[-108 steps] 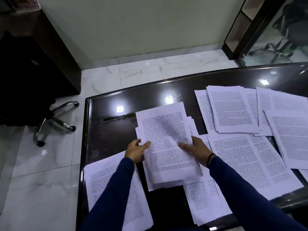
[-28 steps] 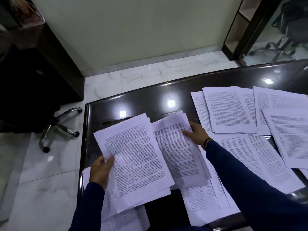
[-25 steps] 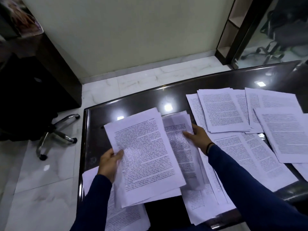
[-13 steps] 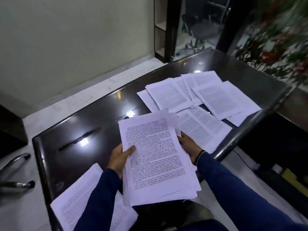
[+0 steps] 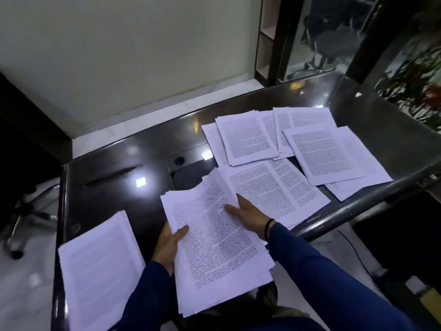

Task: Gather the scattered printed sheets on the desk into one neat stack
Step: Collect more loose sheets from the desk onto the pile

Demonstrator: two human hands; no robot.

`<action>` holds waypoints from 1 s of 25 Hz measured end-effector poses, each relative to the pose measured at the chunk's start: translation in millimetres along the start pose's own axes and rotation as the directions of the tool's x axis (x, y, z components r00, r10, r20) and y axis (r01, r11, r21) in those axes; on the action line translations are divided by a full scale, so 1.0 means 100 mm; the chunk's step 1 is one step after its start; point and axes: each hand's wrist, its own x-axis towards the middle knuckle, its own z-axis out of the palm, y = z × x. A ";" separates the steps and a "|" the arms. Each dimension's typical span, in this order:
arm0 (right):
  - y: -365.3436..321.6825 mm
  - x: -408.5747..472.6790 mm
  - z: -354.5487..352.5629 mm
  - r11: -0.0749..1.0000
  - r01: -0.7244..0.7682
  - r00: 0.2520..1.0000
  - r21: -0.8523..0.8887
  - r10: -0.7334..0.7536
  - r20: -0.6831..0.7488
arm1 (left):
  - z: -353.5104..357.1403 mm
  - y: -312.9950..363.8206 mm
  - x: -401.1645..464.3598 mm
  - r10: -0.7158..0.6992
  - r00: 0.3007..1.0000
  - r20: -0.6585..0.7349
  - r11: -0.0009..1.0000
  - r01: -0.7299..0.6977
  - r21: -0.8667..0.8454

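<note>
A thick gathered stack lies tilted, apparently overhanging the desk edge beside scattered sheets.

Pale wall above white marble floor, office chair behind glass partition
</note>
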 end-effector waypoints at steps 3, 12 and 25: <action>0.17 -0.03 -0.26 0.991 -0.019 1.000 -0.135 0.020 0.008 | 0.04 -0.32 -0.10 -0.053 0.987 -0.152 0.997 0.042 -0.071; 0.40 0.42 -0.99 0.745 -0.224 0.928 -0.629 -0.034 -0.371 | -0.16 -0.55 -0.47 -0.080 0.867 -0.492 0.989 0.008 -0.147; 0.31 0.84 -1.83 0.702 -0.496 0.846 -0.511 0.259 -0.466 | -0.19 -0.20 -0.07 -0.091 0.844 -0.528 0.991 0.024 -0.134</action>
